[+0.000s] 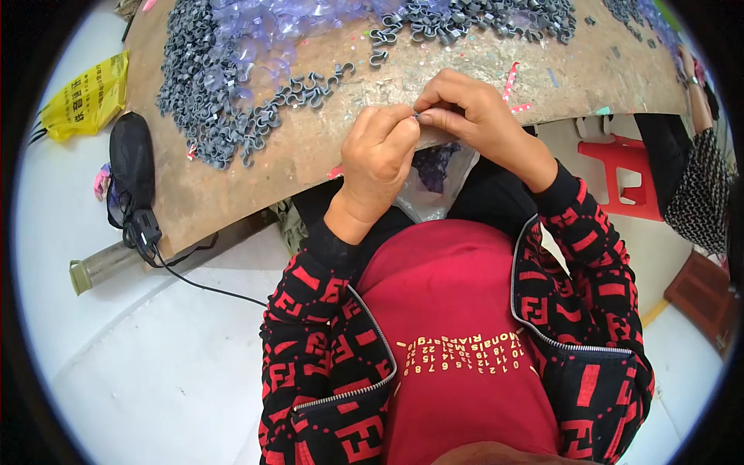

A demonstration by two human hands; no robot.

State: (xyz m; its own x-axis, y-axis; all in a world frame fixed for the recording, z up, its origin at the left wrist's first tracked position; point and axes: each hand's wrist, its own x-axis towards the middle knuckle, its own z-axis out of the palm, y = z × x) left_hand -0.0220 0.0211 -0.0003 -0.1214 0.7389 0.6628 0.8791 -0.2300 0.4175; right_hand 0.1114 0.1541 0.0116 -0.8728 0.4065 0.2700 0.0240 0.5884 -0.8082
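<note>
My left hand and my right hand meet above the near edge of the table, fingertips almost touching. Between their pinched fingers shows a bit of a small grey piece; the fingers hide most of it, so its exact kind cannot be told. Grey curved plastic clips lie heaped at the left, with a loose trail reaching toward my left hand. More grey clips lie beyond my hands. Clear purplish suction cups are piled between the two heaps of clips.
An open plastic bag with dark purple contents rests in my lap under the table edge. Left of the table are a yellow bag and a black pouch with a cable. A red stool and another person's patterned clothing are at right.
</note>
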